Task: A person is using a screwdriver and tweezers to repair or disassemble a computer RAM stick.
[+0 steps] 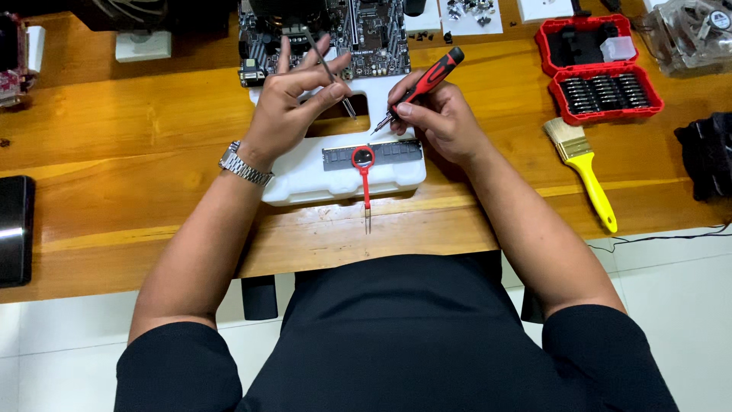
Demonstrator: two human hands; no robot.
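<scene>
On white foam tray [305, 183]: memory stick [381, 152] | left hand [293, 95] pinches tweezers [329, 70] | right hand [435, 114] grips screwdriver [427, 78] | red case [602, 72]: bits

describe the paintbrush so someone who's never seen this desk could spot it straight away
Start at the wooden table and go to its right side, below the open red bit case. The paintbrush lies flat there, bristles pointing up-left. Its bright yellow handle and pale bristles set it apart from the red and black tools nearby.
</scene>
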